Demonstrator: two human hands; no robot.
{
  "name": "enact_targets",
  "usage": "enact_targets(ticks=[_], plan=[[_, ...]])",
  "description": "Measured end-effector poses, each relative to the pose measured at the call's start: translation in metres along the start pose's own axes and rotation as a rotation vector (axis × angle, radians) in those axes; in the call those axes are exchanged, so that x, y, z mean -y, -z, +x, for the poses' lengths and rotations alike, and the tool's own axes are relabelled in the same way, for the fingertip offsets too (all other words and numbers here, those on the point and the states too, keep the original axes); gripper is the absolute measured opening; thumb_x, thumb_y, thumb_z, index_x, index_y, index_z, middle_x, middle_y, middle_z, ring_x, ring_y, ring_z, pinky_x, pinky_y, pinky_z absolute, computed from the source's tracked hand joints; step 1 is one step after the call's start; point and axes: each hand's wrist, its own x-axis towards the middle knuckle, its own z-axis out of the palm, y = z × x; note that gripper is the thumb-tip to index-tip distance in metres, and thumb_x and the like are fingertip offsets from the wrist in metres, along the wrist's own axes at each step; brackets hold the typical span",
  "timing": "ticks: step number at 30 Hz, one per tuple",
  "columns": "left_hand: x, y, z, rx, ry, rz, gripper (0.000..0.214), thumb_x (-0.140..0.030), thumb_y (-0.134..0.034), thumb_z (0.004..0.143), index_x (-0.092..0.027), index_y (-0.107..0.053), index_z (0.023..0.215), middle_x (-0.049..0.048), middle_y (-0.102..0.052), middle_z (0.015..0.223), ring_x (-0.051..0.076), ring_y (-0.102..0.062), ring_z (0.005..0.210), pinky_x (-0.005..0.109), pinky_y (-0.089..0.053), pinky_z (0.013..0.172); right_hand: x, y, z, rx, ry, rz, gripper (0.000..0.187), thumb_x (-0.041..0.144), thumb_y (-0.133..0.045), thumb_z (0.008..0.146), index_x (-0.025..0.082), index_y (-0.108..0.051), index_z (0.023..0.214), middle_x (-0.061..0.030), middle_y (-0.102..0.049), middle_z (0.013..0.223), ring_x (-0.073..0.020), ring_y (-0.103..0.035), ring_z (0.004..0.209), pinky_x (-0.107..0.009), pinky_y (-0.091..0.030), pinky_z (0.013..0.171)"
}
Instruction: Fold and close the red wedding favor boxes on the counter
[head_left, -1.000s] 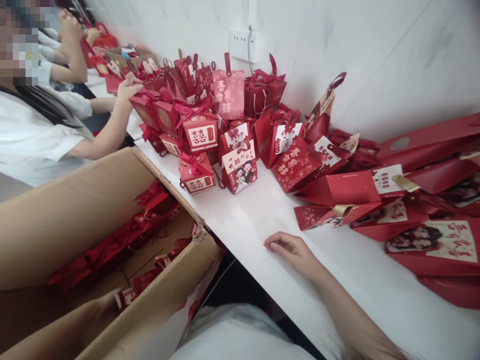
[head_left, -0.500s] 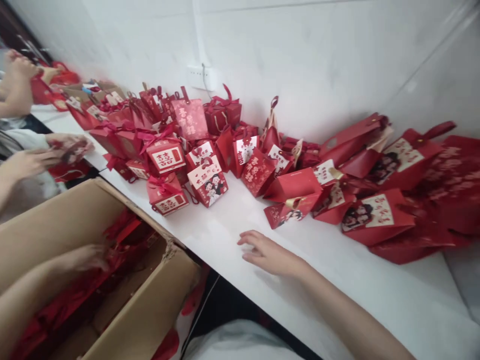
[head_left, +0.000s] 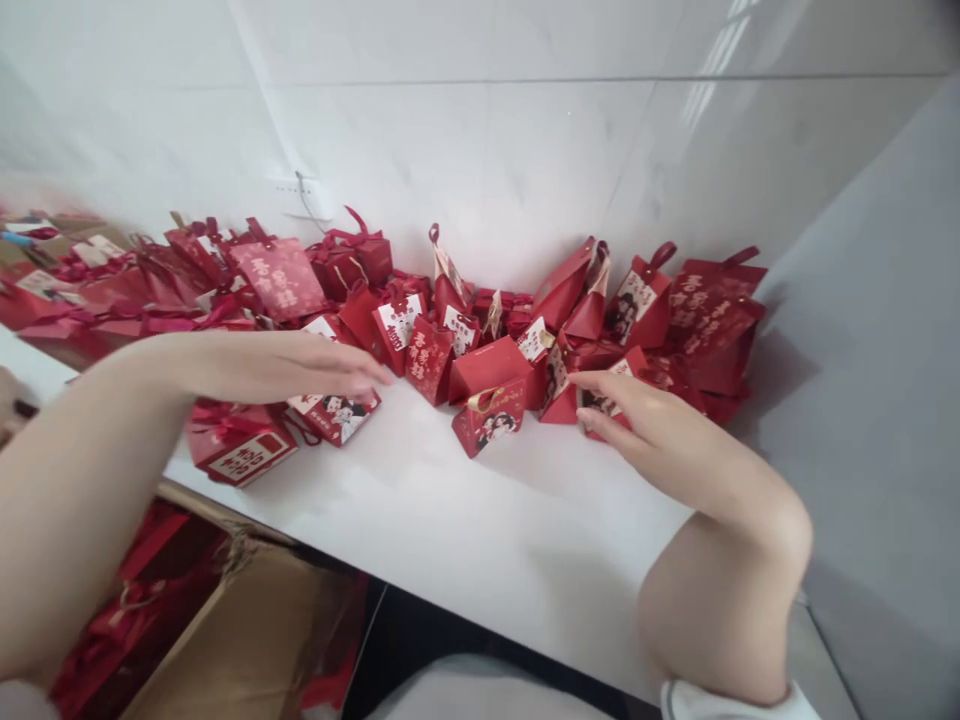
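My left hand [head_left: 315, 367] stretches out flat, palm side down, over the red gift boxes on the left, holding nothing. Below it are a ribboned gift box [head_left: 244, 450] with a double-happiness label and a gift box [head_left: 349, 418] with a cartoon couple; I cannot tell if it touches them. My right hand [head_left: 637, 420] has its fingers extended beside a red gift box [head_left: 596, 402] at the right of the group and partly hides it. Between the hands stands a small red gift box [head_left: 491, 422] with a gold loop.
Many red gift boxes and bags [head_left: 281, 280] line the white table [head_left: 442, 530] against the tiled wall [head_left: 480, 150]. A cardboard box [head_left: 247, 620] holding red bags stands at the lower left. A grey panel [head_left: 870, 400] bounds the right side.
My left hand has come out of the cardboard box and up over the table. My right hand has moved forward to the boxes on the right. The view has turned right.
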Motion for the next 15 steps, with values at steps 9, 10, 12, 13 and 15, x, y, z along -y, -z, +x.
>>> enact_targets(ticks=[9,10,12,13,15], plan=[[-0.090,-0.052,0.104,-0.068,-0.330,0.110,0.071,-0.065,-0.048,0.086,-0.024,-0.049,0.144,0.0065,-0.050,0.150,0.025,-0.048,0.136,0.036,-0.034,0.115,-0.068,0.035,-0.031,-0.238,-0.268,0.050,0.046,0.051,-0.052,0.095,0.027,-0.059,0.133,-0.0088,-0.067,0.131,-0.0341,-0.065,0.114,-0.047,-0.052,0.091],[-0.093,-0.065,0.107,-0.107,-0.336,0.164,0.080,-0.067,-0.051,0.083,-0.022,-0.043,0.149,0.0090,-0.042,0.155,0.028,-0.041,0.141,0.040,-0.030,0.118,-0.077,0.037,-0.034,-0.299,-0.314,0.043,0.046,0.051,-0.054,0.094,0.026,-0.059,0.132,-0.0102,-0.067,0.129,-0.0343,-0.065,0.112,-0.047,-0.052,0.089],[-0.094,-0.091,0.113,-0.174,-0.266,0.269,0.096,-0.067,-0.062,0.075,-0.020,-0.033,0.154,0.0139,-0.033,0.160,0.034,-0.025,0.149,0.053,-0.014,0.122,-0.091,0.042,-0.038,-0.424,-0.409,0.032,0.046,0.049,-0.057,0.092,0.023,-0.061,0.130,-0.0125,-0.069,0.125,-0.0333,-0.067,0.104,-0.046,-0.052,0.085],[-0.093,-0.102,0.118,-0.197,-0.209,0.308,0.101,-0.061,-0.066,0.074,-0.019,-0.026,0.156,0.0167,-0.032,0.160,0.037,-0.022,0.150,0.060,-0.007,0.121,-0.097,0.045,-0.039,-0.484,-0.462,0.028,0.044,0.047,-0.057,0.091,0.023,-0.062,0.128,-0.0129,-0.070,0.122,-0.0320,-0.068,0.100,-0.045,-0.052,0.083],[-0.088,-0.116,0.130,-0.246,-0.097,0.329,0.099,-0.052,-0.066,0.076,-0.018,-0.021,0.157,0.0209,-0.037,0.155,0.040,-0.028,0.147,0.067,-0.008,0.118,-0.103,0.049,-0.040,-0.659,-0.564,0.032,0.037,0.045,-0.056,0.092,0.024,-0.066,0.121,-0.0111,-0.072,0.117,-0.0278,-0.069,0.090,-0.043,-0.051,0.081]])
